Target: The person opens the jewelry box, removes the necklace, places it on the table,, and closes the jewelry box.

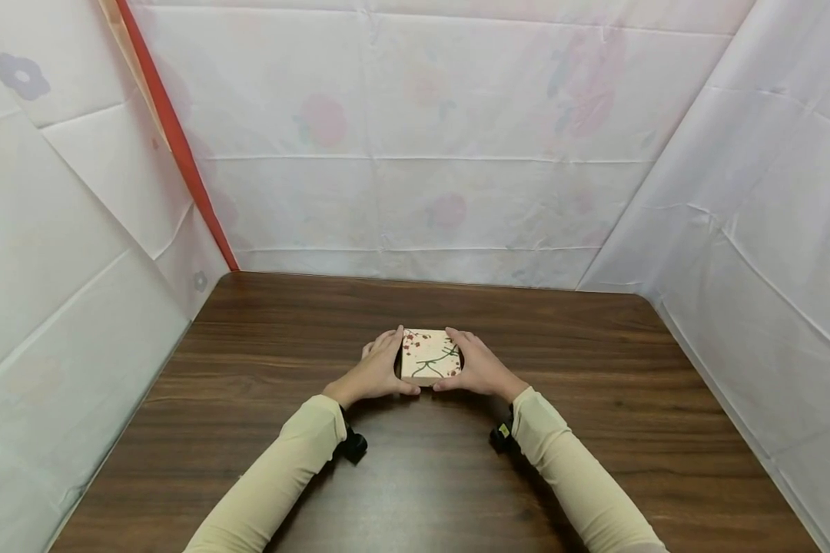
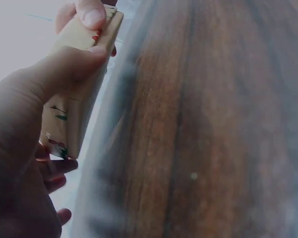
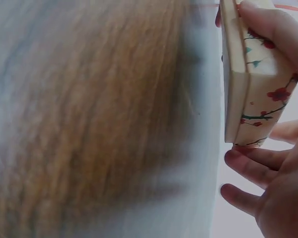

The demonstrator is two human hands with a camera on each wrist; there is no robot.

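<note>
A small cream box [image 1: 430, 355] with a red blossom and green branch pattern is held between both hands, over the dark wooden table. On its left side my left hand [image 1: 377, 370] grips it, thumb along the near edge and fingers toward the far corner. My right hand [image 1: 483, 370] grips the opposite side in much the same way. The left wrist view shows the thumb pressed on the patterned side of the box [image 2: 72, 119]. A seam runs around the box [image 3: 263, 99] in the right wrist view, between a patterned part and a plain cream part.
The brown wood-grain table [image 1: 415, 476] spreads around the hands. White sheets with faint prints hang as walls [image 1: 415, 207] at the back and both sides. A red strip [image 1: 180, 146] runs down the back left corner. Dark wrist cameras [image 1: 353, 445] sit under the cream sleeves [image 1: 277, 468].
</note>
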